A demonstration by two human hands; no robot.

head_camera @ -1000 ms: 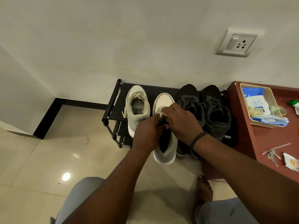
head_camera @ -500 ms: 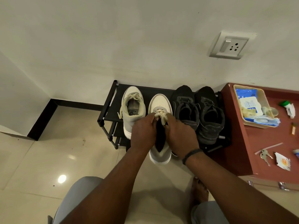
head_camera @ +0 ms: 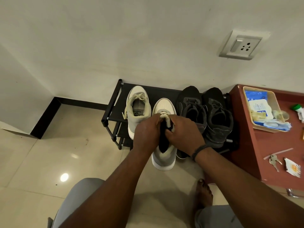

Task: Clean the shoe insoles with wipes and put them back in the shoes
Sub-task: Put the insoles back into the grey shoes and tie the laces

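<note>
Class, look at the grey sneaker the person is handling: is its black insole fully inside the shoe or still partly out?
Partly out. The black insole rises from the grey sneaker's heel opening, gripped by the left hand and right hand.

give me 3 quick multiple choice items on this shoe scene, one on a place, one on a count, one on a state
1. Where does the pack of wipes lie?
A. in the tray on the red cabinet
B. on the floor
C. on the shoe rack

2. How many black shoes stand on the shoe rack?
A. one
B. two
C. four

3. What are the two hands doing?
A. hanging idle
B. holding the keys
C. working at the opening of the grey shoe

Answers:
1. A: the pack sits inside the tray on the cabinet.
2. B: one black shoe stands beside another.
3. C: the left hand and right hand hold the opening of the grey shoe, a dark insole between them.
</note>
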